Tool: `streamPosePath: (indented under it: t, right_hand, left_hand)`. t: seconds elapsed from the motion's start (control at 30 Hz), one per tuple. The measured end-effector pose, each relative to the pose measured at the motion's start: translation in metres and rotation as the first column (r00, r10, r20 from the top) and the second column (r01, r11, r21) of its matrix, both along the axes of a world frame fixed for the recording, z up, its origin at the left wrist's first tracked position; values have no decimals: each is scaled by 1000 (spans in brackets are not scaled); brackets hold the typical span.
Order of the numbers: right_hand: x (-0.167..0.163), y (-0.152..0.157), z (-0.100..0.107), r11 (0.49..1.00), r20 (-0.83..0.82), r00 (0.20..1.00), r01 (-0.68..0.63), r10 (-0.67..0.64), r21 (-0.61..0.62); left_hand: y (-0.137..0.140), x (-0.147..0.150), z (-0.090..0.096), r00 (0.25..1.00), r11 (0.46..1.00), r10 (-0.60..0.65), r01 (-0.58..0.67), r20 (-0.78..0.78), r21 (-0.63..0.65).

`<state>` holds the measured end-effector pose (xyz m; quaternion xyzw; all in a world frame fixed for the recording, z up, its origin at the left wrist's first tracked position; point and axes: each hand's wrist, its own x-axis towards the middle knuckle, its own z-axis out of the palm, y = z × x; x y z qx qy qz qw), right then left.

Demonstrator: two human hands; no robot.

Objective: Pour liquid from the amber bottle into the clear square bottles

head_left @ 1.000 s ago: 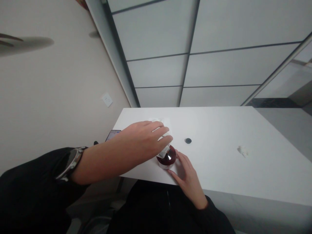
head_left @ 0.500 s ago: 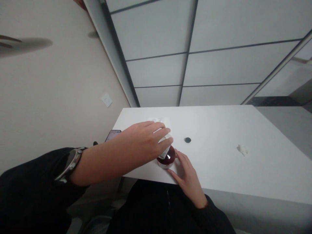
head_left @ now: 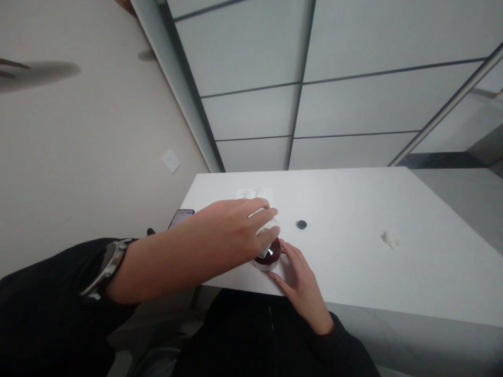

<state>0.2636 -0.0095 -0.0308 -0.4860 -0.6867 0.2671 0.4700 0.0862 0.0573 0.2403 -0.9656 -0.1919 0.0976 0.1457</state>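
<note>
A round, glossy dark red thing with a pale lower part (head_left: pixel 272 255) stands near the table's front edge; its exact kind is unclear. My right hand (head_left: pixel 302 280) grips its right side between thumb and fingers. Reaching across from the left, my left hand (head_left: pixel 251 225) presses a white tissue (head_left: pixel 269 225) onto its top. The left fingers are bent over the tissue and cover much of both. Behind that hand lies something white and soft-looking (head_left: pixel 247 193), partly hidden.
On the white table (head_left: pixel 346 272) lie a small dark disc (head_left: pixel 301 224) and, farther right, a crumpled white tissue (head_left: pixel 390 239). A phone (head_left: pixel 181 217) rests at the left edge beside my forearm. A wall with a socket (head_left: pixel 171 161) rises on the left.
My left hand has shifted slightly over the top of the dark red thing, with the tissue under its fingers. The right hand keeps its hold. The view has tilted slightly.
</note>
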Motion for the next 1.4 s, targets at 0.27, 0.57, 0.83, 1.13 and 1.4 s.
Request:
streamPosePath:
  t: [0.27,0.57,0.83,1.13,1.4]
  right_hand:
    - [0,0,-1,1000,0,1000,-8,8,7]
    - [1,0,-2,1000,-8,1000,-8,8,7]
    - [3,0,-6,1000,-3,1000,-6,6,13]
    - [3,0,-5,1000,-10,1000,-21,21,0]
    - [4,1,-4,999,2,999,-39,39,-3]
  left_hand:
    - [0,2,0,999,1000,-28,28,-26,9]
    - [-3,6,2,1000,999,5,-5,10,-32]
    - [-2,9,3,999,999,25,-26,-27,-30]
    - [-3,11,1,999,1000,-9,9,-49,1]
    - [-3,12,1,997,1000,-8,10,-78,16]
